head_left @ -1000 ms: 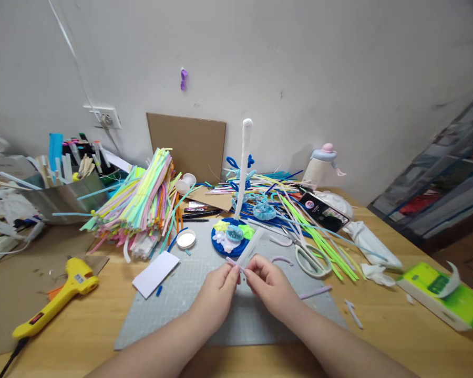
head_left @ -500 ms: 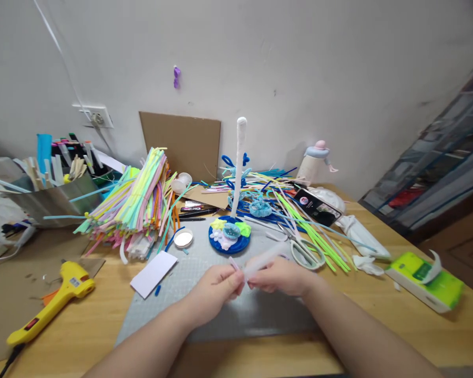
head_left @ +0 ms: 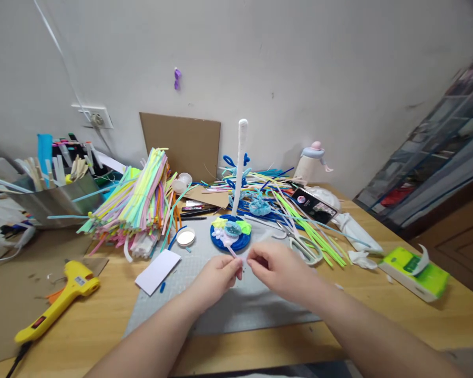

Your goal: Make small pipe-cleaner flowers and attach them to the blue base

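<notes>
My left hand (head_left: pixel 219 275) pinches a short pale lilac strip (head_left: pixel 232 252) that sticks up past its fingertips. Close beside it, my right hand (head_left: pixel 274 268) is closed with thumb and fingertips together; whatever it may hold is too small to make out. Both hands are above the grey cutting mat (head_left: pixel 220 315). Just beyond them is a round blue base (head_left: pixel 240 242) bearing yellow, green, white and light blue fuzzy shapes. A white fuzzy post (head_left: pixel 240 163) rises upright behind these shapes.
A yellow glue gun (head_left: pixel 59 302) lies at the left, near a white card (head_left: pixel 158 271) and a pipe cleaner bundle (head_left: pixel 137 194). Scissors (head_left: pixel 305 248), green stems (head_left: pixel 315 231), a phone (head_left: pixel 314 206) and a green tissue pack (head_left: pixel 415 273) are at the right.
The blurred whitish translucent piece at my right hand no longer shows there. My right hand has turned and its fingertips have drawn slightly away from my left hand. The view has shifted a little.
</notes>
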Motion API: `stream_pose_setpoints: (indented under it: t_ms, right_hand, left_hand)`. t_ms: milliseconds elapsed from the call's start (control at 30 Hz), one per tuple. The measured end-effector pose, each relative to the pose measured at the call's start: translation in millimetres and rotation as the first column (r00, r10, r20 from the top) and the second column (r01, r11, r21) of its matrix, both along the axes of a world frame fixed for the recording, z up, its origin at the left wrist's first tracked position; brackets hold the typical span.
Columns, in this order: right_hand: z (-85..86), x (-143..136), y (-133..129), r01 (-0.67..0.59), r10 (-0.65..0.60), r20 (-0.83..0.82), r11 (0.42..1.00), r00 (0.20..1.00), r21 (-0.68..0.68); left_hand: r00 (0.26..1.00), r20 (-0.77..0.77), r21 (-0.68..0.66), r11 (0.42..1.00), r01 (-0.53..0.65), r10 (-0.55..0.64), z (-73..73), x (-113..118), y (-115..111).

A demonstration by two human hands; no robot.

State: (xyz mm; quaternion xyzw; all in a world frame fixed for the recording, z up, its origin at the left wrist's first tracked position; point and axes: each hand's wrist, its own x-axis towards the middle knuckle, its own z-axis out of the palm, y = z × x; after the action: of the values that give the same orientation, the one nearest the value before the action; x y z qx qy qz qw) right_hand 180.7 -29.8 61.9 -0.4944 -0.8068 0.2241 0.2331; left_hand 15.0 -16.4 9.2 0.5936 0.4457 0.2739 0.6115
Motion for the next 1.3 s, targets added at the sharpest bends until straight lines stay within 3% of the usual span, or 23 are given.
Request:
stream_pose_setpoints:
  t_ms: [67,133,200,267,333,400,467,500,533,600,667,733,833,967,1067,1200,1300]
  right_hand:
    - [-5.5,-1,-6,0.033,-0.031,-0.071,0.999,0.997,0.018]
    - [-12.5,-3,-8,0.041,-0.039,-0.145,0.999,0.989,0.011]
    - [-19.7,-2,-5,0.011,-0.031,-0.250,0.997,0.968,-0.079]
    - [-26.1,2,2,-0.063,-0.039,-0.369,0.963,0.929,-0.261]
    - [-29.9,9,14,-0.175,-0.061,-0.438,0.862,0.897,-0.477]
    - [-29.3,16,27,-0.291,-0.056,-0.460,0.706,0.886,-0.646]
    - [-23.7,19,38,-0.367,-0.002,-0.452,0.581,0.892,-0.727]
    - [-19.6,20,42,-0.370,0.052,-0.417,0.569,0.907,-0.734]
    - [-15.0,19,44,-0.365,0.132,-0.357,0.572,0.925,-0.734]
    - [-6.3,16,42,-0.307,0.219,-0.216,0.706,0.951,-0.638]
    - [-0.5,12,34,-0.236,0.237,-0.049,0.878,0.970,-0.416]
    - [1.6,8,21,-0.162,0.174,0.085,0.978,0.981,-0.130]
    - [-0.6,6,4,-0.060,0.043,0.160,0.993,0.986,0.102]
    - [-7.4,5,-8,0.043,-0.051,0.091,0.995,0.995,0.089]
    - [-15.0,3,-13,0.092,-0.093,0.007,0.994,0.996,0.065]
    - [-28.9,1,-13,0.099,-0.106,-0.166,0.994,0.981,-0.047]
    - [-38.0,4,-4,-0.007,-0.115,-0.389,0.955,0.914,-0.298]
  left_hand:
    - [0.989,0.146,-0.187,0.982,0.009,0.018,3.5,-1,0]
    - [0.971,0.238,-0.291,0.956,0.046,0.026,7.2,-2,-2]
    - [0.952,0.304,-0.362,0.927,0.096,0.020,10.5,-5,-3]
    - [0.937,0.349,-0.394,0.908,0.141,0.006,13.7,-7,-4]
    - [0.934,0.356,-0.384,0.904,0.189,-0.044,17.0,-9,-5]
    - [0.933,0.321,-0.323,0.907,0.269,-0.162,19.2,-10,-7]
    - [0.933,0.207,-0.214,0.916,0.338,-0.296,18.7,-9,-8]
    - [0.933,0.118,-0.141,0.925,0.354,-0.339,17.1,-8,-9]
    - [0.936,0.017,-0.061,0.934,0.353,-0.352,14.6,-8,-9]
    - [0.943,-0.169,0.086,0.949,0.303,-0.286,7.7,-6,-8]
    - [0.951,-0.253,0.152,0.964,0.219,-0.176,0.4,-4,-6]
    - [0.970,-0.228,0.117,0.986,0.118,-0.089,-4.5,-2,-4]
    - [0.996,-0.080,-0.034,0.999,0.033,-0.036,-5.2,1,-1]
    - [0.995,0.101,-0.214,0.976,0.048,-0.027,0.5,2,-2]
    - [0.989,0.150,-0.247,0.969,0.031,0.007,3.2,2,-4]
    - [0.981,0.187,-0.297,0.955,0.010,0.048,6.4,1,-6]
    - [0.971,0.234,-0.339,0.940,0.044,0.039,12.9,-2,-9]
